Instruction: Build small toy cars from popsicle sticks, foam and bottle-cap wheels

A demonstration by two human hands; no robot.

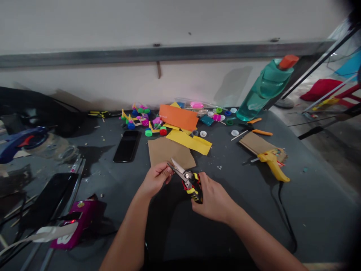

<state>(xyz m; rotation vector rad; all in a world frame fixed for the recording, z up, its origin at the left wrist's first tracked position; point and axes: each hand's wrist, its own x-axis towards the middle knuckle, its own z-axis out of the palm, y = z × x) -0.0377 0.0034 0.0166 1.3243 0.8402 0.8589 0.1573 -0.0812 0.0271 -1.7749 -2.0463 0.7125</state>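
In my right hand [216, 197] is a pair of heavy-duty scissors [187, 176] with black and yellow handles. Their blades are parted and point up and to the left. My left hand [156, 178] is closed in a pinch at the blade tips; what lies between its fingertips is too small to make out. Just beyond both hands, a piece of brown cardboard [165, 149] lies flat on the dark table [237, 233]. A yellow strip [191, 142] overlaps its far right corner.
Behind are an orange sheet [178, 117], colourful caps and pompoms [141, 116]. A phone [126, 146] lies left. To the right are a green bottle [263, 90], orange-handled pliers [259, 131] and a corded yellow glue gun [273, 165] by cardboard pieces [256, 142]. A magenta box [81, 218] with cables stands front left.
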